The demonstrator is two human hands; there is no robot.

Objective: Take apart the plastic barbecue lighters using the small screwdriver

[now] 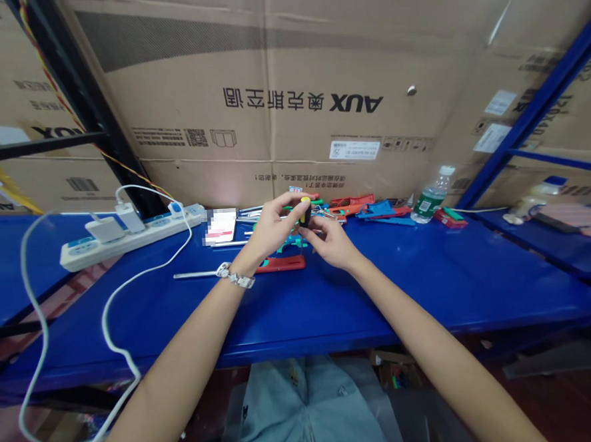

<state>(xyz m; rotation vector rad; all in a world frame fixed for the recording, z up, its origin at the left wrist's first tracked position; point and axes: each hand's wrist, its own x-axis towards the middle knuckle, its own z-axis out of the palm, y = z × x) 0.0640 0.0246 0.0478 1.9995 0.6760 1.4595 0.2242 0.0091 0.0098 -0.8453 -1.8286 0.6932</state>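
A small screwdriver [305, 212] with a black and yellow handle stands roughly upright between my two hands, its thin shaft pointing down. My left hand [274, 227] has thumb and fingers closed about the upper handle. Lower on the handle, the fingers of my right hand [333, 240] are pinched together against it. Below my left hand lies a flat red piece [288, 263], possibly a tool handle. A silver rod [195, 275] shows left of my watch; whether it joins the red piece is hidden. Teal pieces [291, 242] lie behind and beneath the fingers.
Blue and red tools [382, 210] are heaped along the back of the blue table [430, 286]. A water bottle [431, 196] stands at right beside a small red box [450, 217]. On the left are a power strip [136, 236] and a looping white cable [108, 319]. Cardboard boxes [286, 61] rise behind.
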